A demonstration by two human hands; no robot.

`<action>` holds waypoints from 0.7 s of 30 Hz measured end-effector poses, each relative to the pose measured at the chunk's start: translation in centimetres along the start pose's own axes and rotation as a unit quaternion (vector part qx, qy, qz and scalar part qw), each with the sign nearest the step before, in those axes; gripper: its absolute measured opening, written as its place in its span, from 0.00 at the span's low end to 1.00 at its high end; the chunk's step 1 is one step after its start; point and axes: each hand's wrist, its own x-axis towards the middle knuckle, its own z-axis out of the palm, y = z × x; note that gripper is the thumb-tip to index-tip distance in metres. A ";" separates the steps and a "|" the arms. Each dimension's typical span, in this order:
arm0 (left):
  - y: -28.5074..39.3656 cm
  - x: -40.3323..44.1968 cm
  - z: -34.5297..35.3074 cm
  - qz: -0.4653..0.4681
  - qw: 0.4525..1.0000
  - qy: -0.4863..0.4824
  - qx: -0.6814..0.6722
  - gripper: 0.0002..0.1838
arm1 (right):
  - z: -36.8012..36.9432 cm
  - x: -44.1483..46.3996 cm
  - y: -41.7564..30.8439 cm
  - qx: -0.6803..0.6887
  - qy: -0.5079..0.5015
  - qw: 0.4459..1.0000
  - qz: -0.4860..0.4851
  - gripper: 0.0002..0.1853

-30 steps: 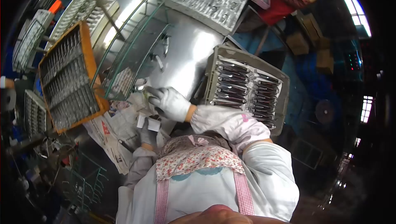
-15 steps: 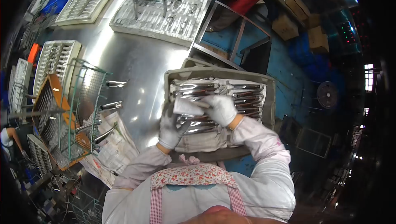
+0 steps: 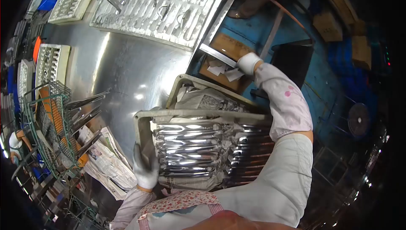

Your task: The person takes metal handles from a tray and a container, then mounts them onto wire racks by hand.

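Observation:
My left hand [image 3: 145, 170], in a white glove, is at the left wall of a grey plastic bin [image 3: 140, 130]. Its thumb lies inside the wall and its fingers outside, closed around the edge. Rows of long, shiny metal utensils [image 3: 186, 149] lie in the bin on crumpled paper; their exact kind is unclear. Far off to the upper right, my gloved right hand [image 3: 249, 63] is over a cardboard box [image 3: 215, 76] with white paper pieces [image 3: 234, 74] in it. Its fingers look curled, their tips hidden beside one paper piece.
Behind the bin stands a second grey bin [image 3: 179, 82] with newspaper inside. A white slotted tray [image 3: 144, 22] with metal pieces lies on the steel table [image 3: 127, 69]. Green wire baskets [image 3: 46, 124] and newspapers [image 3: 105, 162] are at left. A metal frame [image 3: 270, 35] stands right.
My right hand has left the utensils and reached out to the box at upper right. My left hand has moved from over the utensils to the bin's left wall. The view has shifted.

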 end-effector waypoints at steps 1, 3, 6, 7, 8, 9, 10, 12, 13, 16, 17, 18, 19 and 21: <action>-0.2 -0.1 0.1 -0.019 1.000 -0.008 0.000 0.40 | 1.2 1.6 -1.4 -0.059 -0.024 0.997 -0.039 0.11; 0.2 0.3 0.1 0.032 0.998 0.011 0.058 0.39 | 3.6 4.5 -3.9 -0.045 -0.003 0.998 -0.046 0.12; 0.0 0.7 0.4 0.084 0.990 0.025 0.111 0.39 | 7.1 7.8 -8.3 0.010 -0.041 0.999 0.003 0.13; -0.3 0.6 0.2 0.097 0.987 0.025 0.125 0.39 | 6.3 7.5 -9.2 -0.031 -0.098 0.992 -0.068 0.14; -1.0 0.0 0.3 0.074 0.990 0.015 0.118 0.40 | 7.8 8.7 -9.7 0.029 -0.107 0.994 -0.022 0.15; -1.0 -0.1 0.3 0.063 0.992 0.012 0.110 0.40 | 8.8 9.3 -9.7 0.075 -0.089 0.993 0.020 0.15; -0.9 -0.1 0.3 0.054 0.993 0.009 0.102 0.40 | 9.7 9.9 -9.2 0.120 -0.071 0.988 0.062 0.14; -0.7 -0.4 0.0 -0.027 0.998 -0.013 0.062 0.39 | 12.5 11.1 -7.7 0.165 -0.043 0.979 0.116 0.14; -0.5 -0.7 -0.2 -0.099 0.994 -0.032 0.028 0.39 | 14.2 11.9 -7.1 0.162 -0.034 0.978 0.129 0.14; 0.0 -0.1 0.1 -0.029 0.998 -0.003 0.052 0.38 | 11.5 9.6 -7.1 0.182 -0.063 0.966 0.172 0.14; 0.1 0.2 0.3 0.044 0.996 0.020 0.081 0.38 | 10.3 8.7 -7.2 0.161 -0.073 0.974 0.145 0.14; -0.3 0.3 0.3 0.058 0.994 0.023 0.090 0.38 | 8.8 7.6 -7.0 0.139 -0.083 0.980 0.115 0.14; -0.7 0.3 0.8 0.062 0.995 0.033 0.077 0.38 | 7.1 6.4 -6.7 0.116 -0.093 0.985 0.085 0.15; -1.1 0.0 0.9 0.055 0.996 0.045 0.059 0.37 | 3.4 4.0 -5.7 0.081 -0.108 0.990 0.032 0.16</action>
